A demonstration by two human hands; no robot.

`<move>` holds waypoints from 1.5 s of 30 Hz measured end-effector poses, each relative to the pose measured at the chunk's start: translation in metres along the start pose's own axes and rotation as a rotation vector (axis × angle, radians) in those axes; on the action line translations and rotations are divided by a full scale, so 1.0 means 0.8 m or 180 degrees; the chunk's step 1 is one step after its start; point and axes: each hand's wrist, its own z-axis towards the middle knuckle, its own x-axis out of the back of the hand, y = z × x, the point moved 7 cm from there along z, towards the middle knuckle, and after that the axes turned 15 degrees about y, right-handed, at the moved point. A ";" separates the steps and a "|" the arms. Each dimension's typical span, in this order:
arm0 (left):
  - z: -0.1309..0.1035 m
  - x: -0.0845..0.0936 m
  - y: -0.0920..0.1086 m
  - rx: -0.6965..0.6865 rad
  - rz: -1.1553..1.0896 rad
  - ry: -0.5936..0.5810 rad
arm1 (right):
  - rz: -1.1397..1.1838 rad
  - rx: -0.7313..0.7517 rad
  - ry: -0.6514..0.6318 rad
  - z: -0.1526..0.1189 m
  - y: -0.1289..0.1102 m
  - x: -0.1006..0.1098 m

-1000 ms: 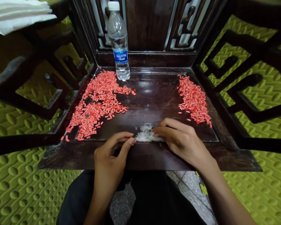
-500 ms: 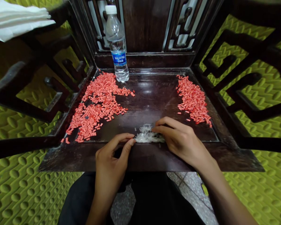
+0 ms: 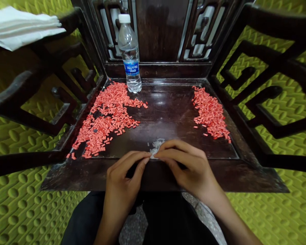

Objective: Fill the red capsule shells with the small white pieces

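Both hands at the middle of the seat's front edge, fingertips nearly meeting. Left hand point(image 3: 123, 173): thumb and index finger brought close together, tips right by the left side of the small heap of clear pieces point(image 3: 157, 143). Can't tell if anything is pinched there. Right hand point(image 3: 191, 166): fingers bent, index and middle tips down at the heap, thumb tucked under — can't tell whether it grips a piece or just touches.

Clear heap sits on the dark wooden seat point(image 3: 165, 119), mid front edge, partly hidden behind the right fingers. One loose clear piece lies just off its left side.

Red pieces point(image 3: 102, 126), short and tube-like, spread along the left edge, from near the back-left corner down to the front-left corner. A spur of them reaches toward the centre, in front of the bottle. One dark bit point(image 3: 95, 130) lies among them.

Second red batch point(image 3: 211, 114) is smaller, runs along the right edge from the back-right corner forward. A few strays on its inner side.

Plastic bottle point(image 3: 131, 51), white cap, blue AQUAFINA label, clear liquid inside — upright near the back edge, left of centre, just beside the left red spread. White sheets point(image 3: 22, 25) lie stacked on the left armrest point(image 3: 5, 97).
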 end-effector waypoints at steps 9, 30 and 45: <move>-0.002 0.004 -0.016 0.0292 0.0023 0.0020 | 0.0072 -0.0248 0.0421 -0.013 0.009 -0.017; 0.000 0.005 -0.001 -0.0138 0.0160 0.0178 | 0.0019 0.0013 0.0285 -0.011 -0.003 -0.024; 0.000 0.003 0.005 -0.0362 0.0202 0.0199 | -0.0023 0.0092 0.0402 -0.011 -0.010 -0.021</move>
